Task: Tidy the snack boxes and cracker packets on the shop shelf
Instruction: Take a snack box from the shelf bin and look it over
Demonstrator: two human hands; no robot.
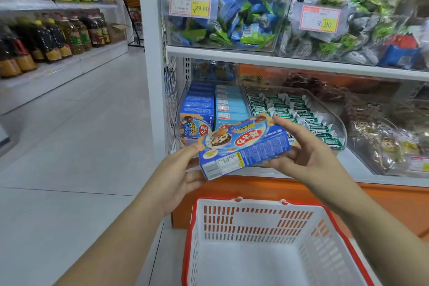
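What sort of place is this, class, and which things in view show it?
Most likely a supermarket aisle: price tags on the snack bins, shelves of bottles opposite, and a red-and-white shopping basket beneath the held blue snack box.

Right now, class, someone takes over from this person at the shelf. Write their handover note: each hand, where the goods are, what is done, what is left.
Left hand and right hand each grip one end of a tilted blue snack box, held in front of the lower shelf, above the red basket.
Done: boxes stand in rows in the clear bin; green cracker packets lie lined up beside it.
Left: probably slot the held box into the bin.
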